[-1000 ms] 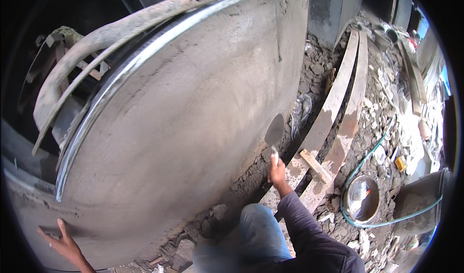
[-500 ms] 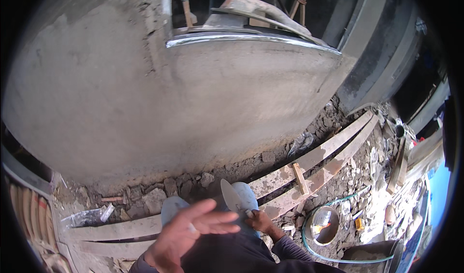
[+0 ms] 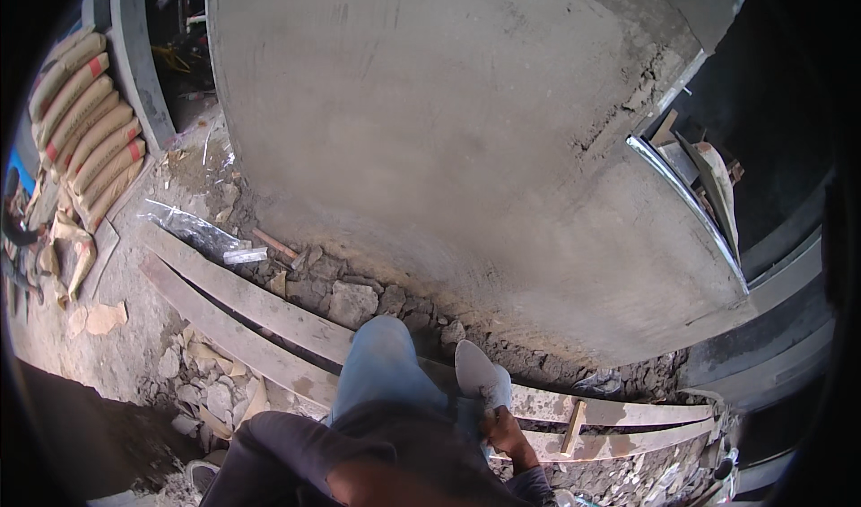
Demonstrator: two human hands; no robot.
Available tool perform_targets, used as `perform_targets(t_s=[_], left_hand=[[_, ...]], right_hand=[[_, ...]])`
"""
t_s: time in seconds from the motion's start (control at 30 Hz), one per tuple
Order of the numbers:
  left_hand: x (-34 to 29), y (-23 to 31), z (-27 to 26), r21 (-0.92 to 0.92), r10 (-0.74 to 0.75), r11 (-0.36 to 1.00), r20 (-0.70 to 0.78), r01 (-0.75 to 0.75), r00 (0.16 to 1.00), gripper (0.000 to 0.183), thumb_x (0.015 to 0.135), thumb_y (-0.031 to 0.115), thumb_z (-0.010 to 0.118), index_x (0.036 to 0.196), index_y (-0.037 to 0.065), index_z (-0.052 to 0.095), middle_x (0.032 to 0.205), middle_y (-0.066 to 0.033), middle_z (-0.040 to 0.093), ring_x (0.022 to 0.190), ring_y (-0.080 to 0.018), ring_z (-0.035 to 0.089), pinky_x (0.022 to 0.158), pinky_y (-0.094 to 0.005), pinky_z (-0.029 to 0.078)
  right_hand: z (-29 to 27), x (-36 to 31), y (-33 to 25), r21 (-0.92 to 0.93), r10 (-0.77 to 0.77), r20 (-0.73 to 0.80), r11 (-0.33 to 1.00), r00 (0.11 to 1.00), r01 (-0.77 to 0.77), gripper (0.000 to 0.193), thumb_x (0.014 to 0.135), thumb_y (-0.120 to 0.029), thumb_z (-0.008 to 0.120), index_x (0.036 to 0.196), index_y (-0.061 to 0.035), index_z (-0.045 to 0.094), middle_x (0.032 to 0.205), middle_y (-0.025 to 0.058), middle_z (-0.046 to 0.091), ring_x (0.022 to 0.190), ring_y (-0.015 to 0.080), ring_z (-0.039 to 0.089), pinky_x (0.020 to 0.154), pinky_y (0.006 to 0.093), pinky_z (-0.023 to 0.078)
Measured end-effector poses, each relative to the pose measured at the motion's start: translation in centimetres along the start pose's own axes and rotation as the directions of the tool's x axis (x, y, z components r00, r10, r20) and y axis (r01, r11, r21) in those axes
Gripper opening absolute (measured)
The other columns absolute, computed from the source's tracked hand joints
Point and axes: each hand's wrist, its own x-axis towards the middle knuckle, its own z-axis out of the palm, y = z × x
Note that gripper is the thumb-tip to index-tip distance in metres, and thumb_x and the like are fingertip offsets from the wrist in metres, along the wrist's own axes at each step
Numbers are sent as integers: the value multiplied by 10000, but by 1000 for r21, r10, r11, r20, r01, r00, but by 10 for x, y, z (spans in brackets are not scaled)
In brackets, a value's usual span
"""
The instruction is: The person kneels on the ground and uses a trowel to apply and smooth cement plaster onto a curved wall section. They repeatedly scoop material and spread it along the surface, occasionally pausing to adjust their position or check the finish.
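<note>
A trowel, its grey blade flat and round-tipped, sits between five and six o'clock, by blue denim knees. The right hand is clasped around its handle. The left hand blurs near half past six; I cannot tell its state. Beyond run long, dark-blotched wooden planks, then jagged rubble, then a matte grey wall towards twelve. Plump paper sacks stack between nine and ten.

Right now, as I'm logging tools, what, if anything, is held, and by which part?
The right hand holds the trowel by its handle. The left hand is blurred and cut off; any hold there cannot be told.
</note>
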Motion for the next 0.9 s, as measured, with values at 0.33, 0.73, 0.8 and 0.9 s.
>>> perform_targets(t_s=[0.33,0.73,0.8,0.9], left_hand=[[-25,69,-1,247,-392,723,-622,645,678,1173,926,688,708,1695,43,101,1628,-352,379,1455,-454,499,1214,-609,323],[-363,89,-1,-181,251,-756,-968,629,24,1068,856,542,836,1585,-57,335,1612,-432,279,1482,-601,313,1212,-619,308],[-372,75,-15,-207,256,-718,-966,665,-25,1109,849,545,843,1604,-56,297,1623,-444,240,1496,-609,281,1222,-618,293],[-381,53,-41,-261,261,-717,-960,646,-98,1155,839,547,852,1621,-57,254,1626,-446,233,1512,-593,272,1238,-594,283]], right_hand=[[1,21,-5,-177,-495,-75,861,866,477,481,985,-413,688,1233,-4,636,937,214,738,831,362,729,733,481,565],[-75,-15,14,497,133,24,859,991,-127,580,1024,-459,645,1332,10,495,1005,310,719,973,501,709,874,538,555],[-85,-14,31,278,-20,-129,959,991,56,538,1025,-437,648,1304,0,506,1014,306,719,1000,501,700,887,537,549],[-88,-25,62,223,-108,-209,962,972,155,525,1019,-441,646,1293,-9,532,1047,302,708,1043,496,685,906,524,537]])
